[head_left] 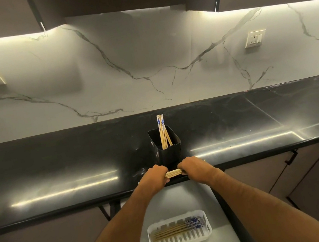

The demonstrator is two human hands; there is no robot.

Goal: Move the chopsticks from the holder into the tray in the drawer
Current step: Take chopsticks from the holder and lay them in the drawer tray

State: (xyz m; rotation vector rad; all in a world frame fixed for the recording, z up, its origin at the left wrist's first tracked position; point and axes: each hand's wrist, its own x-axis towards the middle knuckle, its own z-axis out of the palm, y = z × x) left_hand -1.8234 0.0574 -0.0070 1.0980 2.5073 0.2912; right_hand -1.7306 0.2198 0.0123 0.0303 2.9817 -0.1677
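Chopstick bundle (173, 173) gripped horizontally by left hand (156, 176) and right hand (191, 168), over counter edge (63, 208).

Only 1 view exists, from a wide-angle camera worn on the person's head. It looks forward and steeply down over both forearms, square to the marble wall (145, 60). The black worktop (57, 168) crosses mid-frame, near. The open drawer (177, 201) lies directly below, nearest the lens. Straight edges bow toward the frame's borders.
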